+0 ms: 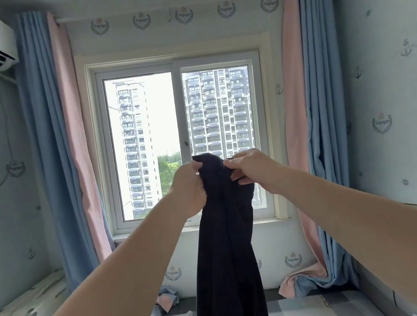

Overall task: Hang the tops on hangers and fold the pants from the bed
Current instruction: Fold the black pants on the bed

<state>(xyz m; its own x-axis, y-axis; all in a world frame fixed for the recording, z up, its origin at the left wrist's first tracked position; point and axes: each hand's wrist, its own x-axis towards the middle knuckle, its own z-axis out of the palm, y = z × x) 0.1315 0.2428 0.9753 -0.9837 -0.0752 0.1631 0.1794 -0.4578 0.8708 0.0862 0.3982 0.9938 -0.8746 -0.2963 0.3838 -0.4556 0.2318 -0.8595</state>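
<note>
Above bed [313, 313], dark garment [228, 260] gripped, hem cropped

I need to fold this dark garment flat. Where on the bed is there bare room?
Bare bed shows right of the hanging dark garment, plus a narrower strip on its left. Curtain ends crowd the end nearest the window.

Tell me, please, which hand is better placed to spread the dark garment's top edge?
Probably right: the right hand pinches the dark garment at its edge; the left hand clutches bunched fabric.
</note>
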